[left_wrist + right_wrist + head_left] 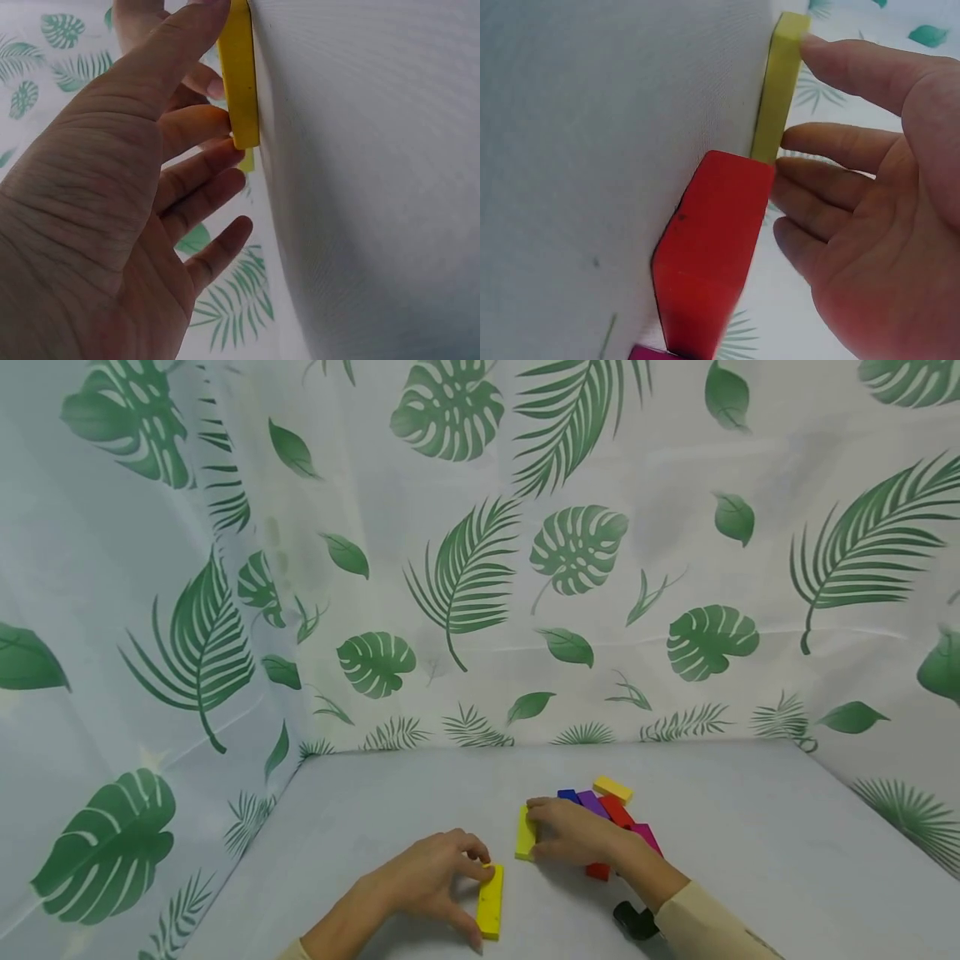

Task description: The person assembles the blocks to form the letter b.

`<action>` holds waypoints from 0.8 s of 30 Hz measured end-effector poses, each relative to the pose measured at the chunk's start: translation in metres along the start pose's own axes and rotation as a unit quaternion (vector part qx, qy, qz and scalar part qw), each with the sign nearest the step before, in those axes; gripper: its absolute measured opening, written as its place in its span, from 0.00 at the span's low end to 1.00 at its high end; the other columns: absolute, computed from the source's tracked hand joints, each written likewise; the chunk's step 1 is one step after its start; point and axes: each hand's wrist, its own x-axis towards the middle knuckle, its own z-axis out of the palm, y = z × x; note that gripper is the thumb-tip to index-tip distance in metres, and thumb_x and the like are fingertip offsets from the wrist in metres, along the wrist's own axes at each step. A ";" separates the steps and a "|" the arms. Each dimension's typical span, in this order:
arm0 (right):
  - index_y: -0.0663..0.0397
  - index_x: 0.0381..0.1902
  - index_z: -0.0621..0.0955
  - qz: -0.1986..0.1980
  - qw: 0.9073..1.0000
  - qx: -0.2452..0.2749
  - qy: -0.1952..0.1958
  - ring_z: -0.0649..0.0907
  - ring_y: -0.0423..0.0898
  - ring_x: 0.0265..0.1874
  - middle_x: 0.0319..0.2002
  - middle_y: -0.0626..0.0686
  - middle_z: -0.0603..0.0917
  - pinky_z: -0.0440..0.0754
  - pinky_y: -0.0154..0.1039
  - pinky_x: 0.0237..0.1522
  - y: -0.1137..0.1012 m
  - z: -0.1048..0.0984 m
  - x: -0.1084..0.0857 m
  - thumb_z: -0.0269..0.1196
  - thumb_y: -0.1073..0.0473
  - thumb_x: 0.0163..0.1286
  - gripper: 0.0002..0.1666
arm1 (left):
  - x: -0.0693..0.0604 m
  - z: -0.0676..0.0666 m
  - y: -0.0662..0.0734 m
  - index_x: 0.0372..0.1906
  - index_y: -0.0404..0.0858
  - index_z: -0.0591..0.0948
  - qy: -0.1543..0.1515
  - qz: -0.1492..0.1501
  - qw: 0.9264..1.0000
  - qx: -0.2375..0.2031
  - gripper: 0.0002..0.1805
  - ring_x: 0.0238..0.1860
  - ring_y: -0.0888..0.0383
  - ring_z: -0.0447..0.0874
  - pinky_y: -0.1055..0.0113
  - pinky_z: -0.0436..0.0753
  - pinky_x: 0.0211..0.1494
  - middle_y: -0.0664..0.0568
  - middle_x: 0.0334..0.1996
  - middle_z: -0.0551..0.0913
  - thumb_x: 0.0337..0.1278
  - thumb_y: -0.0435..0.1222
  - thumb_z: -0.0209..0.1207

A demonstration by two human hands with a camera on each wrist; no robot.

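My left hand (427,881) holds a yellow block (491,903) by its ends, thumb at the near end and index finger at the far end. In the left wrist view that yellow block (240,82) lies against the white table, the other fingers spread beside it. Farther forward and to the right, my right hand (573,833) spans a lighter yellow block (524,835). Its thumb touches one end of this yellow block (778,90) and its fingers the other, as the right wrist view shows. A red block (716,232) lies close by.
Partly hidden behind the right hand is a cluster of blocks: a purple block (591,802), a blue block (567,795), red ones and a magenta block (648,837). Another yellow block (612,789) lies behind them. A black curved object (634,920) is beside the right wrist. Leaf-patterned curtains (480,710) border the table.
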 end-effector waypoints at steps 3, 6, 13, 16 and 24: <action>0.52 0.64 0.81 0.012 1.000 0.018 0.004 0.76 0.57 0.70 0.69 0.55 0.79 0.75 0.62 0.71 -0.001 0.000 0.000 0.76 0.50 0.64 0.32 | 0.000 0.000 0.000 0.59 0.57 0.88 0.001 -0.001 1.000 0.001 0.39 0.53 0.69 0.75 0.72 0.79 0.59 0.65 0.57 0.81 0.41 0.72 0.71; 0.50 0.64 0.81 0.022 0.999 0.031 0.008 0.77 0.57 0.69 0.67 0.54 0.81 0.76 0.62 0.70 -0.001 0.000 0.000 0.76 0.50 0.63 0.33 | 0.000 0.001 0.000 0.58 0.57 0.88 0.006 0.001 1.000 0.001 0.39 0.53 0.70 0.76 0.73 0.79 0.59 0.66 0.56 0.82 0.40 0.72 0.71; 0.51 0.62 0.82 -0.003 0.999 0.053 0.000 0.77 0.58 0.69 0.66 0.53 0.81 0.74 0.63 0.70 0.000 -0.001 0.000 0.76 0.50 0.63 0.31 | 0.000 0.000 0.002 0.55 0.57 0.90 0.022 0.028 0.999 0.001 0.37 0.51 0.71 0.77 0.77 0.78 0.56 0.66 0.53 0.83 0.39 0.70 0.73; 0.50 0.62 0.82 -0.012 0.998 0.062 -0.003 0.77 0.57 0.68 0.64 0.52 0.82 0.75 0.63 0.70 0.000 -0.002 0.001 0.77 0.49 0.62 0.32 | 0.002 0.000 0.004 0.55 0.57 0.90 0.024 0.044 0.999 0.001 0.36 0.51 0.71 0.77 0.78 0.77 0.55 0.65 0.53 0.83 0.39 0.69 0.74; 0.50 0.62 0.81 -0.052 0.995 0.078 -0.023 0.78 0.52 0.64 0.61 0.48 0.83 0.77 0.61 0.69 -0.001 -0.001 0.001 0.77 0.47 0.62 0.33 | 0.004 0.002 0.010 0.58 0.59 0.88 -0.002 0.028 1.000 -0.001 0.36 0.75 0.59 0.69 0.53 0.75 0.74 0.56 0.74 0.73 0.43 0.71 0.70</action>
